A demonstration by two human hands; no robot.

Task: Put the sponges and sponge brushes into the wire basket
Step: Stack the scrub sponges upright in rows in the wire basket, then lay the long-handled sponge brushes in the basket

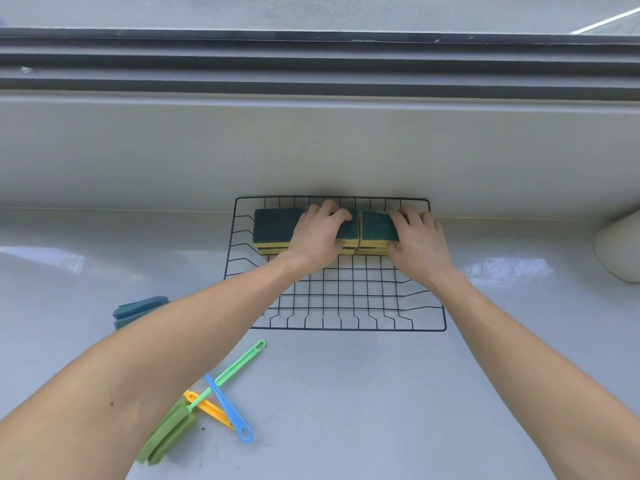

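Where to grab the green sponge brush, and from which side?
Take the green sponge brush by its bare handle near the hanging loop, coming from above on the basket side. That end lies free on the counter; lower down the blue brush crosses over it.

Pale grey counter [346, 410] below a dark-framed window [311, 57], daylight glinting.

Black wire basket [349, 299], foam sponges [277, 225], glossy counter [346, 393]

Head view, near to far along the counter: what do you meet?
Green sponge brush → blue brush handle → loose dark sponges → wire basket front rim → both hands on the stacked sponges → window ledge.
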